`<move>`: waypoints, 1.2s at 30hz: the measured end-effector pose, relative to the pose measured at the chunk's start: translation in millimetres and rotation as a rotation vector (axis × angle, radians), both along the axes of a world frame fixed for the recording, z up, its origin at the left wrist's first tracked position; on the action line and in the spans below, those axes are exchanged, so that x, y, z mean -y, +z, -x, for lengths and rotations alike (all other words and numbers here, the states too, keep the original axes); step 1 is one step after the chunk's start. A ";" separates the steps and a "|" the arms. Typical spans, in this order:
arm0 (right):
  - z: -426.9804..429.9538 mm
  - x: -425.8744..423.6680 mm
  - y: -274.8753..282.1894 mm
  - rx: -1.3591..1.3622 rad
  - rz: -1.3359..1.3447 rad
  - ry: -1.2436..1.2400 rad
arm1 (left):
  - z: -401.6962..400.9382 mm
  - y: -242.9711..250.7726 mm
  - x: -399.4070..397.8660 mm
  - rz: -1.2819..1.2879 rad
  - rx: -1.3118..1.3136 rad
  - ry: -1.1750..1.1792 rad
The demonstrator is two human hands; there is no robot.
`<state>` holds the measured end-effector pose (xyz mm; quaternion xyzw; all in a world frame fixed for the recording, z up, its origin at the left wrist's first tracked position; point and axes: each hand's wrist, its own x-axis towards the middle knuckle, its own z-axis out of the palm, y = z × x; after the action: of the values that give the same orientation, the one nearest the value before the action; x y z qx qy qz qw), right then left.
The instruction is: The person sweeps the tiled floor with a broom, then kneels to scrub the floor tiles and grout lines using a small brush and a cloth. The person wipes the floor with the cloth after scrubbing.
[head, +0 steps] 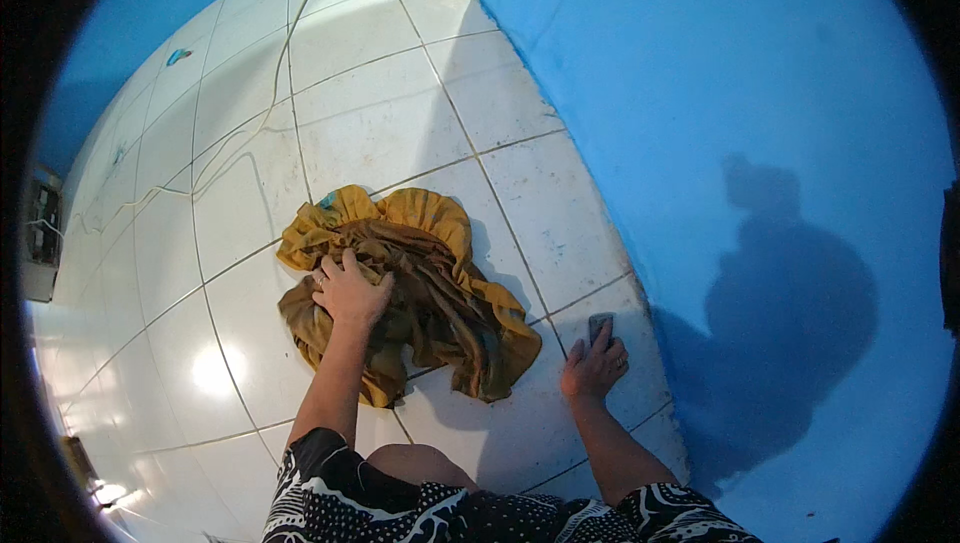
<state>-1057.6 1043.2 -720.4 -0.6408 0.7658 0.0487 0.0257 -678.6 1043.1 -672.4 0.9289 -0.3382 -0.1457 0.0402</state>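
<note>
A crumpled cloth (450, 303), brown with a gathered mustard-yellow edge, lies on the white tiled floor (360, 123). My left hand (352, 292), a ring on one finger, rests on the upper left part of the cloth with its fingers spread over the folds. Whether the fingers grip any fabric cannot be told. To the right of the cloth, my right hand (595, 370) is on a small dark flat block (601, 325) on the floor near the wall; its underside and most of the grip are hidden.
A blue wall (735, 93) rises along the right side and carries my shadow. A pale cable (281, 67) runs across the tiles towards a box-like device (43, 235) at the far left. A small blue scrap (178, 56) lies at the upper left.
</note>
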 end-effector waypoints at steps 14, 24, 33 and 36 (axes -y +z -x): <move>5.1 4.0 -8.7 -0.048 -0.010 0.037 | -34.9 115.5 -8.5 0.641 -0.856 -0.084; 16.0 3.4 -16.4 0.016 0.008 0.068 | -97.3 30.1 179.3 1.186 -0.664 0.212; 21.1 8.4 -5.3 0.086 0.000 0.067 | -51.6 -88.2 340.4 0.302 -0.093 -0.441; 19.7 10.5 -2.8 0.127 -0.031 0.085 | 11.8 -78.3 353.4 0.198 -0.011 -0.566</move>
<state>-1077.3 1032.8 -723.1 -0.6741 0.7338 0.0210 0.0822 -690.4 689.7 -750.7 0.7885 -0.5960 -0.1224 0.0900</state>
